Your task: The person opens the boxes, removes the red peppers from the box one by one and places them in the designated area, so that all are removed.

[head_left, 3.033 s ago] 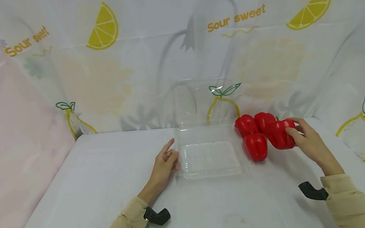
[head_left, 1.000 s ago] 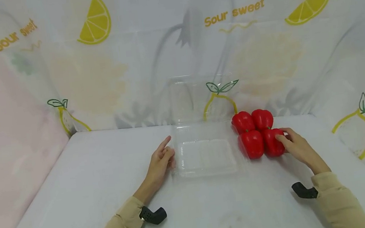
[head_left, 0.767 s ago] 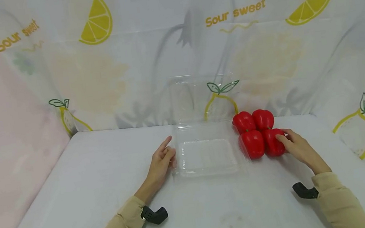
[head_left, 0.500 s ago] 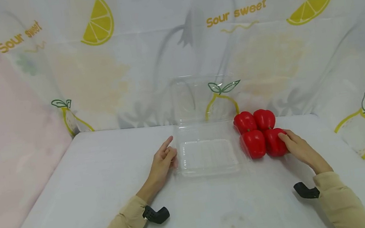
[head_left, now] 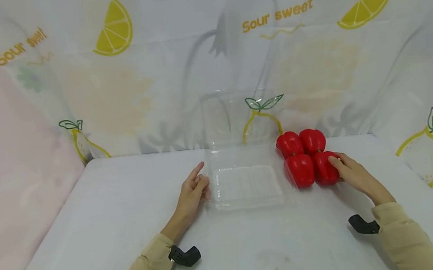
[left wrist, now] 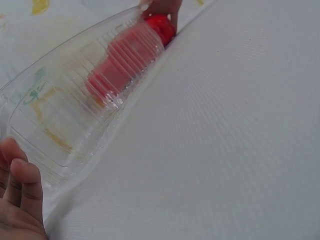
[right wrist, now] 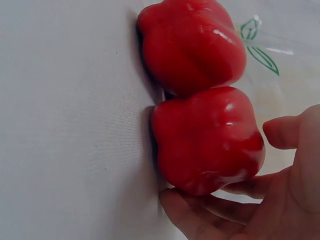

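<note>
Several red bell peppers stand in a tight two-by-two group on the white table, to the right of a clear plastic clamshell container (head_left: 249,205). My right hand (head_left: 357,176) is around the front right bell pepper (head_left: 323,169). In the right wrist view its fingers (right wrist: 210,212) curve along that pepper's side, and the thumb is close to its top. Beside it sits the front left bell pepper (right wrist: 192,47). My left hand (head_left: 189,199) lies at the container's left side, index finger extended and the other fingers loosely bent, holding nothing; contact with the container is unclear.
The container's transparent lid (head_left: 223,120) stands raised at the back, before a white curtain (head_left: 176,68) printed with lemons. Two more bell peppers (head_left: 289,144) form the back row. Each sleeve carries a black wrist device (head_left: 184,256).
Three seconds ago my right hand held the bell pepper above the table, farther back; since then it came down into the front right spot. My left hand stays in place.
</note>
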Motion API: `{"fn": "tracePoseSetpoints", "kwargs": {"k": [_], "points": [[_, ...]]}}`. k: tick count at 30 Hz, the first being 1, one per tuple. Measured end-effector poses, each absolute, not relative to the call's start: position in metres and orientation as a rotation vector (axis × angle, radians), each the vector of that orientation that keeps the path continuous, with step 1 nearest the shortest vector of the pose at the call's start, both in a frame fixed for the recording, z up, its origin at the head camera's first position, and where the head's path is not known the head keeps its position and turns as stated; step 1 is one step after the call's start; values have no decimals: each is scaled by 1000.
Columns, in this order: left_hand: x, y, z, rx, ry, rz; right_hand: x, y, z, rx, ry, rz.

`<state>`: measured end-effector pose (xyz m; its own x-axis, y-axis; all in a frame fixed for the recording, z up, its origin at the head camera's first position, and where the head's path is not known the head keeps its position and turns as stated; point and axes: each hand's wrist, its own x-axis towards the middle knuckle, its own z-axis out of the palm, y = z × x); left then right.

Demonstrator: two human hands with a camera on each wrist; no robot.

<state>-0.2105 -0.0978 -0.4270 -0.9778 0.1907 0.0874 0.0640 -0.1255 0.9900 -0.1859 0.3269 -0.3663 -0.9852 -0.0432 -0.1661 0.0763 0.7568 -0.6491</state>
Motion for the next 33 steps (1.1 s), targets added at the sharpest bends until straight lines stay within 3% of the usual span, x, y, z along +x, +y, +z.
{"fn": "tracePoseSetpoints", "kwargs": {"k": [33], "points": [[-208, -98, -426, 271, 2032, 2261, -183, 322, -364, 4, 3250, -1362]]}}
